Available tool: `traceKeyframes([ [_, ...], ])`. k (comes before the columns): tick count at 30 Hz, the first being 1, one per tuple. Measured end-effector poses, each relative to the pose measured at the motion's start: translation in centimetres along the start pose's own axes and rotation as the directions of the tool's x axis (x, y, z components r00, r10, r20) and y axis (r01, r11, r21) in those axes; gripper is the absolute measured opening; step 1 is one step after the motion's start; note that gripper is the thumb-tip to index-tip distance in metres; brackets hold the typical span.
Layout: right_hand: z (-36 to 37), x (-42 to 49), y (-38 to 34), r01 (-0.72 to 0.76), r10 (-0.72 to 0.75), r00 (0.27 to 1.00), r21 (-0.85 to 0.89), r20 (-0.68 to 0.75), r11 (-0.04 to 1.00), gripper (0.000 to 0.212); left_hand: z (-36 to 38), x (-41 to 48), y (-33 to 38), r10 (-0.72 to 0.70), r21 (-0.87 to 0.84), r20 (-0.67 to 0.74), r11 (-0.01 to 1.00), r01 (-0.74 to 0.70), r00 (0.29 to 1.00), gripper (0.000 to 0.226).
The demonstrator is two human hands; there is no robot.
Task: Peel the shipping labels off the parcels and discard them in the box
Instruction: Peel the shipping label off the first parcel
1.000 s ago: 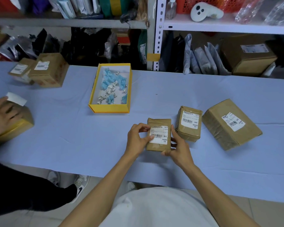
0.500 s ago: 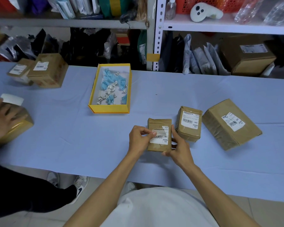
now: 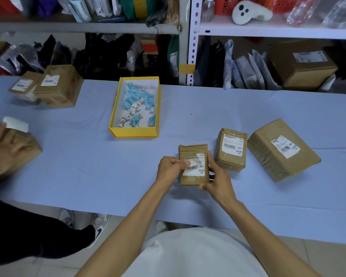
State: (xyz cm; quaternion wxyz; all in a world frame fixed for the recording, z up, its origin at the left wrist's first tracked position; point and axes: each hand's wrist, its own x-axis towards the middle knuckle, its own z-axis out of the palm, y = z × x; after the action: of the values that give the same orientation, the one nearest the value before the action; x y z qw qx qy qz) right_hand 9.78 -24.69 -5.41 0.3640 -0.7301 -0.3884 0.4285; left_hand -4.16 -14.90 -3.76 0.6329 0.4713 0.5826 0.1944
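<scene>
At the far left, another person's hand (image 3: 7, 140) rests on a parcel (image 3: 26, 154) with a loose white label (image 3: 16, 124) at its fingertips. Behind it, two labelled parcels (image 3: 56, 86) sit together on the worktop (image 3: 88, 166). The yellow box (image 3: 133, 134) lies open further right, with crumpled labels (image 3: 132, 115) already in its tray.

Nearer the camera, the left hand (image 3: 169, 168) pinches the lifted corner of the shipping label (image 3: 196, 167) on the small parcel (image 3: 192, 179). A second ago this label lay flat and whole. Now its upper left part has come away and folds back over the barcode, and bare brown wrap shows where it sat. The lower and right parts look stuck down.

The right hand (image 3: 218, 181) grips the parcel's right edge and lower corner, fingers curled round it, steadying it against the pull.

To the right, a second small parcel (image 3: 231, 156) and a larger parcel (image 3: 278, 154) keep their labels untouched.

The peel is started but not finished. This label probably needs a steady pull before it goes into the box, well apart to the upper left.
</scene>
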Motion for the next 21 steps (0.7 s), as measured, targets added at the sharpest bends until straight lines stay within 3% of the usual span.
traceKeyframes([
  [14,0.2,0.3,0.5,0.009,-0.009,1.0,-0.033,0.001,0.999,0.117,0.2,-0.3,0.0,-0.009,-0.041,-0.025,0.999,0.008,1.0,0.015],
  [17,0.0,0.4,0.5,-0.007,0.007,1.0,-0.013,0.011,1.0,0.117,0.5,-0.7,0.0,0.133,0.077,-0.124,0.989,-0.124,0.983,0.023],
  [21,-0.1,0.4,0.3,-0.009,0.009,1.0,-0.003,0.022,1.0,0.113,0.5,-1.3,-0.1,0.261,0.132,-0.133,0.961,-0.244,0.956,0.024],
])
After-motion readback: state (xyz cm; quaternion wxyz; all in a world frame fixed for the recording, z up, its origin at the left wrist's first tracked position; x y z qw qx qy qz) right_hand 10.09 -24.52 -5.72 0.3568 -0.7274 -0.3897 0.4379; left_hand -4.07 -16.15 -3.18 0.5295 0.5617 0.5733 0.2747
